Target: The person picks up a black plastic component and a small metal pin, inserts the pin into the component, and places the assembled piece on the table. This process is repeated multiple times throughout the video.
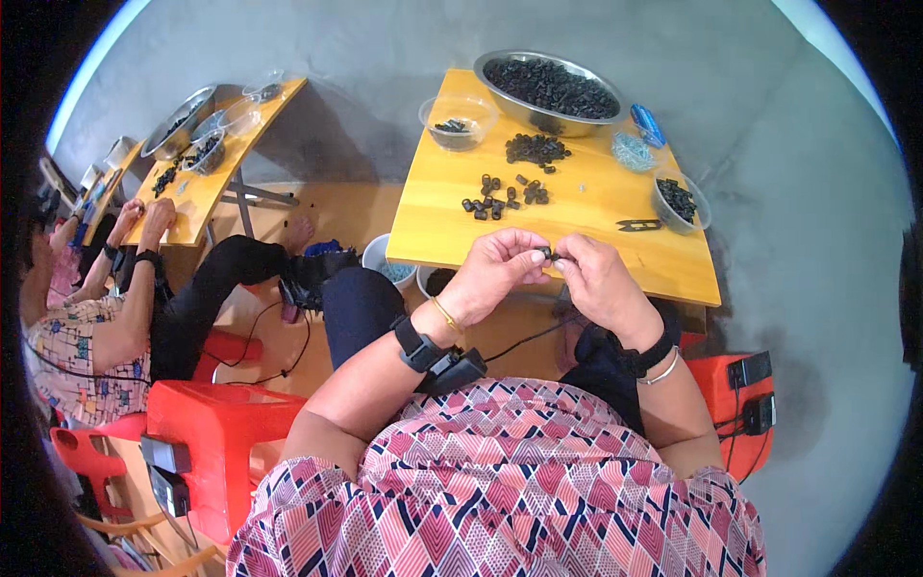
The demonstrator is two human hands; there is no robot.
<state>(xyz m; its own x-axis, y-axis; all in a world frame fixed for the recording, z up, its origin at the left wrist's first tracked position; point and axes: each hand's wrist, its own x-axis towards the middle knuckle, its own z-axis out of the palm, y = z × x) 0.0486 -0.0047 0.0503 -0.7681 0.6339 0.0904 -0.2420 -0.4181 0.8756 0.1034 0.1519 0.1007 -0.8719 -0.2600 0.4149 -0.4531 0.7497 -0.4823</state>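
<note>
Over the front edge of the yellow table [423,216], my left hand [498,274] and my right hand [598,281] meet, fingertips closed around a small black piece [547,253]. Its exact kind is too small to make out. Just beyond my hands lie several short black cylindrical pieces [496,204] in a loose group. A denser pile of black pieces [536,148] sits farther back. To the right of my right hand rest dark thread snips [639,226], beside a clear plastic bowl [700,217] of black parts.
A steel basin [550,125] heaped with black parts stands at the back, with a clear bowl [456,144] to its left. Pale blue bits [633,152] lie near a blue packet [648,125]. White buckets [377,252] stand below. A co-worker [106,337] sits left, near a red stool [207,452].
</note>
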